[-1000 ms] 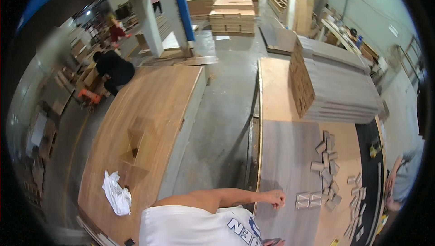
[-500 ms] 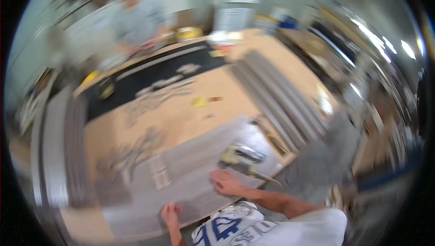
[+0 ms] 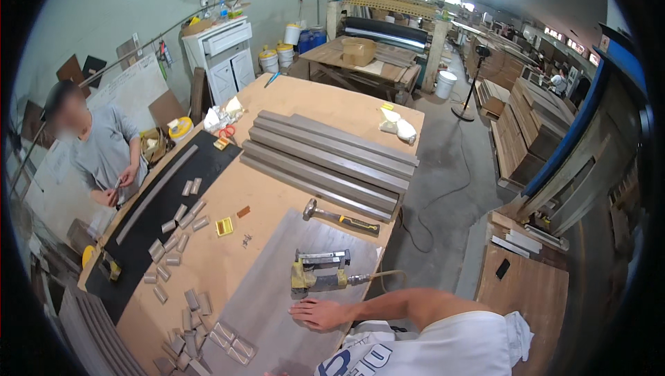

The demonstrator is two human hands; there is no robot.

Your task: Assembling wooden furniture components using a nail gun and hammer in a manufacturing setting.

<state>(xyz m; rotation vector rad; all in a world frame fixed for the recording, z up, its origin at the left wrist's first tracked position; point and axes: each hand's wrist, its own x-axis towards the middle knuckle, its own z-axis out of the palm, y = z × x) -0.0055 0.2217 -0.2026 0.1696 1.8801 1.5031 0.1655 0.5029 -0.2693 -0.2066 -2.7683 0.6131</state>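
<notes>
My right hand (image 3: 321,314) lies palm down on a grey wood-grain board (image 3: 267,279), its fingers stretched out and holding nothing. Just beyond those fingers a yellow and black pneumatic nail gun (image 3: 320,277) rests on the same board, its hose running off to the right. At the lower edge of the picture, only a dim sliver of what seems to be my left hand shows; its fingers cannot be made out. A flat piece with four raised pale frames (image 3: 230,343) sits on the board's left part. Farther off lies a hammer (image 3: 339,219) with a black and yellow handle.
Small grey blocks (image 3: 172,245) are scattered along the table's left side. Long grey profiles (image 3: 329,161) are stacked beyond the hammer. A yellow box (image 3: 224,226) stands mid-table. Across the table a co-worker (image 3: 107,147) holds something small. Grey panels (image 3: 97,334) stand at the lower left.
My view has swung up and to the right, and the blur has cleared. My right hand stays flat near the nail gun; my left hand has mostly dropped out of the picture.
</notes>
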